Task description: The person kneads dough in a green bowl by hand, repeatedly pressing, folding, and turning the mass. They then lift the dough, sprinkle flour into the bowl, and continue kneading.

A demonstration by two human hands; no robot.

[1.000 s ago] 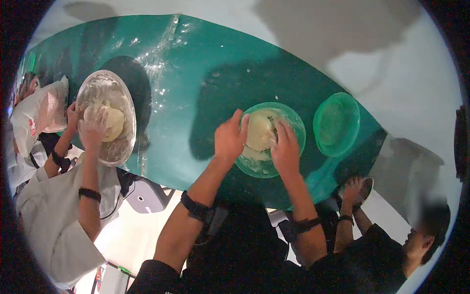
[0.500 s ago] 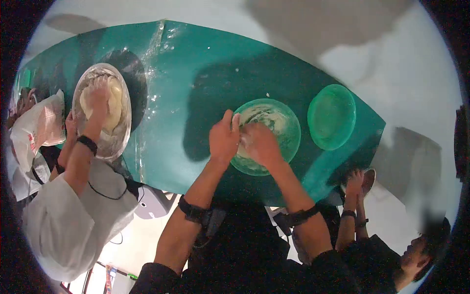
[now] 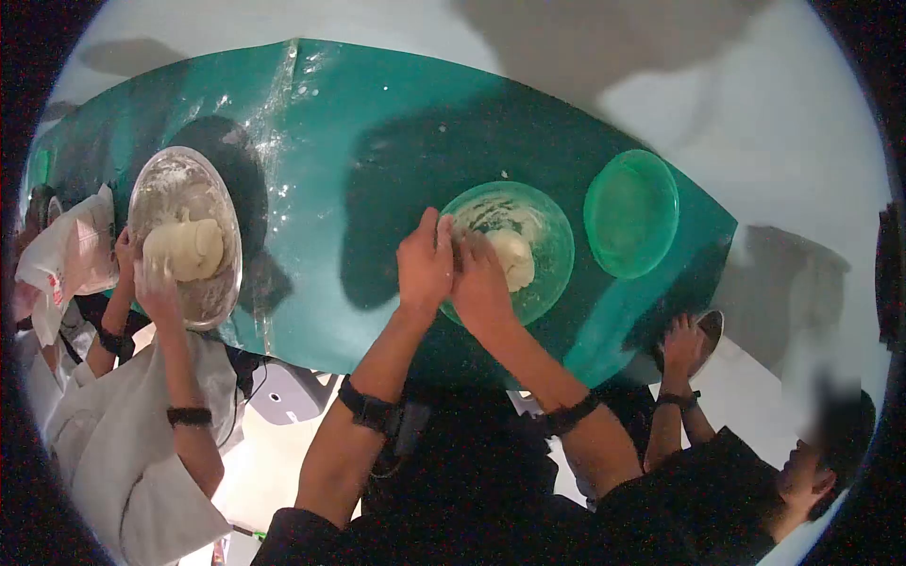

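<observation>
A green translucent bowl (image 3: pixel 557 274) stands on the green table, its inner wall smeared with flour and dough. In it lies a pale lump of dough (image 3: pixel 514 259). My left hand (image 3: pixel 426 264) is closed on the bowl's left rim, thumb up over the edge. Just to its right, my right hand (image 3: pixel 479 283) reaches over the near left part of the bowl beside the dough. Its fingertips are blurred and partly hidden, so whether they hold dough cannot be made out.
A second green bowl (image 3: pixel 630 215) stands to the right. At the left, a co-worker's hands are at a metal bowl (image 3: pixel 229 283) with dough, near a white and pink bag (image 3: pixel 80 259). Another person's hand (image 3: pixel 681 344) is in a bowl at the lower right.
My right hand has drawn left and back, uncovering the dough lump. My left hand stays at the rim. The left co-worker's hand has moved down and the dough there looks folded.
</observation>
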